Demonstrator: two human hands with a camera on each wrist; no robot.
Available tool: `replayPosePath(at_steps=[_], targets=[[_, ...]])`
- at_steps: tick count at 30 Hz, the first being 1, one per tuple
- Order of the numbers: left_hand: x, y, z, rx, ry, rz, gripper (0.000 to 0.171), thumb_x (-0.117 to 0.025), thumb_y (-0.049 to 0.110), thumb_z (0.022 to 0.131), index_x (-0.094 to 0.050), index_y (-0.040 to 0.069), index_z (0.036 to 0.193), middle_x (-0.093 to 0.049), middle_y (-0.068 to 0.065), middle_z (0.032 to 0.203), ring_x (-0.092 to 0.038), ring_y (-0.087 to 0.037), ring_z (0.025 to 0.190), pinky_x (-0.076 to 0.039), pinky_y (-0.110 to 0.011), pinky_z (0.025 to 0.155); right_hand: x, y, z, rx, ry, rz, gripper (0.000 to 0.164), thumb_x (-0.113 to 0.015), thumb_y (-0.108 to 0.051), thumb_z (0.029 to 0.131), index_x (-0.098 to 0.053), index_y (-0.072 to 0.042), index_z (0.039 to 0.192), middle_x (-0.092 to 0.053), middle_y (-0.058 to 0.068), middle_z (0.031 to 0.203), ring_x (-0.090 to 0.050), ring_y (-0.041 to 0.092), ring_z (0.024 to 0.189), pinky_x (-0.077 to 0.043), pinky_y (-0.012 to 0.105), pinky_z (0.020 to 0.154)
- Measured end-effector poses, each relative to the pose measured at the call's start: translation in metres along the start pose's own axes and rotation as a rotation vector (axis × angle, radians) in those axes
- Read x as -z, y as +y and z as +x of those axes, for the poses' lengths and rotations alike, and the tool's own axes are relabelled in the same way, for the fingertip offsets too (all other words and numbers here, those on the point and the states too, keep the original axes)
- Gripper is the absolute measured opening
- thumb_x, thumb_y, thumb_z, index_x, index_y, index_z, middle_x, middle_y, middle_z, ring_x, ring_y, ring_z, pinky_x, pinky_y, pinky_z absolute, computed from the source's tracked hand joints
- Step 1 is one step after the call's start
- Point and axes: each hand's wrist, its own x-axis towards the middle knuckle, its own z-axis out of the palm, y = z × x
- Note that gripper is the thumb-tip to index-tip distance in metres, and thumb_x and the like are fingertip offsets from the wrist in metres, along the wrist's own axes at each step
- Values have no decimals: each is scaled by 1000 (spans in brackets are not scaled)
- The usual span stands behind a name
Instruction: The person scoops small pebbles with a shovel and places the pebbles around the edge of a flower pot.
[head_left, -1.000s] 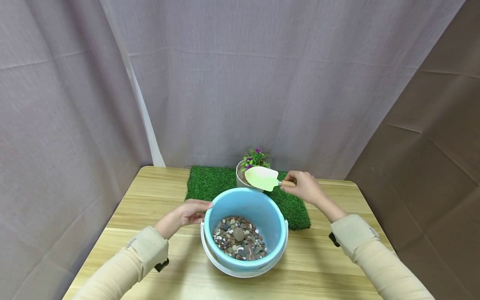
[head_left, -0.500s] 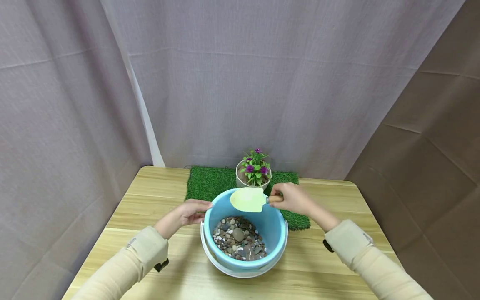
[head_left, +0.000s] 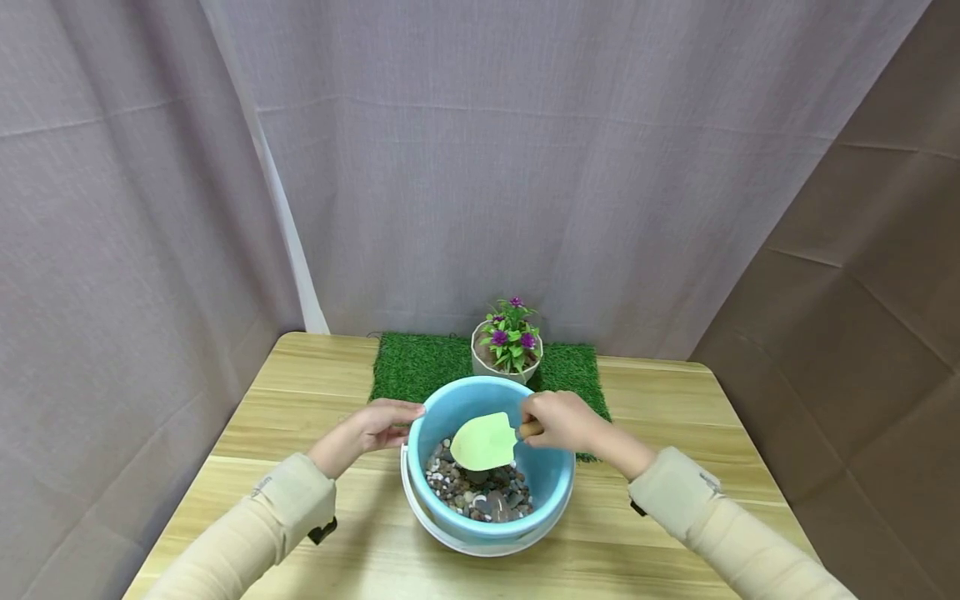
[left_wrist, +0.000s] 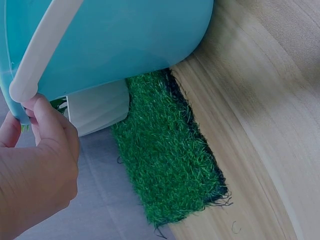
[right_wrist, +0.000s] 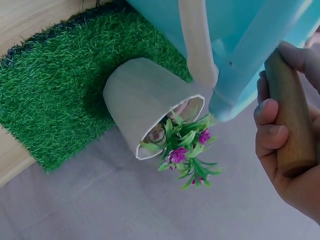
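A light blue bucket with a white handle stands on the wooden table, with pebbles of mixed colours and a few larger stones inside. My left hand grips the bucket's rim on its left side, thumb on one face and fingers on the other, as the left wrist view shows. My right hand holds a garden trowel by its wooden grip, fingers curled round it. The trowel's pale green blade points left inside the bucket's mouth, over the pebbles, and hides part of them.
Behind the bucket a white pot with a purple-flowered plant stands on a green artificial grass mat. Grey curtain hangs behind the wooden table, and brown cloth is at the right.
My right hand has brought the trowel left and down, from in front of the flower pot into the bucket's mouth. My left hand keeps its grip on the rim.
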Motion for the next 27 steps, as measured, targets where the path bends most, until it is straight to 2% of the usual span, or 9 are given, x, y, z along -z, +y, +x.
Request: replayPosePath(at_steps=[10,13,17,23,27], targets=[[0,1,-1,-2,-2,-2,46,-59,13,93,-46,-9,131,-63,3,77,-62,-6,69,-59,-16,68,-8,-9,4,77,-73,-99,38,-70,-6,72,-35,-17,61,-23,-9,60,-20,5,54,-17,15,49],[1,1,0,3,-5,9,47,-58,14,93,-45,-8,132,-63,3,78,-62,-5,70,-59,-16,69,-9,-12,4,92,-88,-120,36,-72,-6,71,-39,-16,61,-27,-9,60,-23,4,53,-19,15,49],[1,2,0,11,-4,18,48,-57,15,94,-45,-8,134,-64,3,79,-62,-5,70,-59,-16,68,-12,-14,5,103,-88,-145,33,-73,-4,69,-43,-14,60,-30,-9,58,-25,4,52,-21,14,48],[1,0,0,11,1,12,48,-58,15,94,-44,-8,134,-64,2,79,-62,-5,70,-59,-16,67,-18,-17,6,108,-92,-148,39,-70,0,71,-36,-16,58,-25,-9,57,-21,5,52,-17,13,49],[1,-1,0,6,-13,7,48,-58,14,94,-44,-9,133,-64,3,77,-61,-4,67,-59,-14,65,-22,-17,7,110,-85,-151,40,-70,0,70,-36,-17,58,-26,-9,57,-22,5,52,-19,13,49]])
